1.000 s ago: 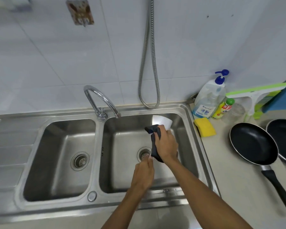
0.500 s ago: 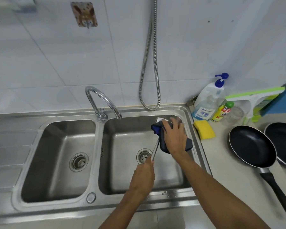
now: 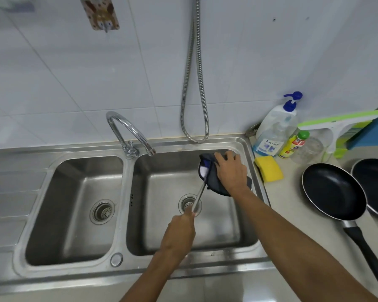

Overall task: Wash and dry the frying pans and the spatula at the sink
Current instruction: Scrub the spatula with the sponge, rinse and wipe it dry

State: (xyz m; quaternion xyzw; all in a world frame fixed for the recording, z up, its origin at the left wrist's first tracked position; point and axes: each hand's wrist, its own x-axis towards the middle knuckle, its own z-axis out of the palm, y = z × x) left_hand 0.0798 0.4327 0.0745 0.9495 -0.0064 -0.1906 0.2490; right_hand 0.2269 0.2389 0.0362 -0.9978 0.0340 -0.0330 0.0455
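Left hand (image 3: 179, 233): fist closed round the near end of the spatula (image 3: 198, 198) handle; the steel shaft runs up and away from it, over the right basin.
Right hand (image 3: 231, 172): fingers spread and pressed down on a dark cloth (image 3: 214, 184), which is folded round the spatula head. Hand clamped on cloth and blade together, beyond my left hand and to its right.
Spatula head: only a pale patch shows at the cloth's left edge, just left of my right hand; the rest is covered.
Frying pans: two black pans on the worktop, well to the right of my right arm. Near pan (image 3: 333, 190) lies open side up with its handle pointing back towards me; far pan (image 3: 374, 186) sits just beyond it, cut off by the frame edge. Whether they touch, cannot tell.
Tap (image 3: 129, 132): to the left of my right hand, spout over the basin divider; no water seen running.
Sponge (image 3: 268, 168): yellow, on the worktop just right of my right hand, soap bottle (image 3: 275, 129) behind it.
Step in hand: drying the spatula, by my reading; cloth on blade, no water, both pans already out of the sink (image 3: 127, 269).
Progress: looks late in the job; cannot tell from here whether the pans are dry.
Next move calls for: steady grip with the left hand while the right draws the cloth off the head and down the shaft, then a free spot on the worktop beside the pans to lay it.
Risk: wet steel handle could twist in my left fist.
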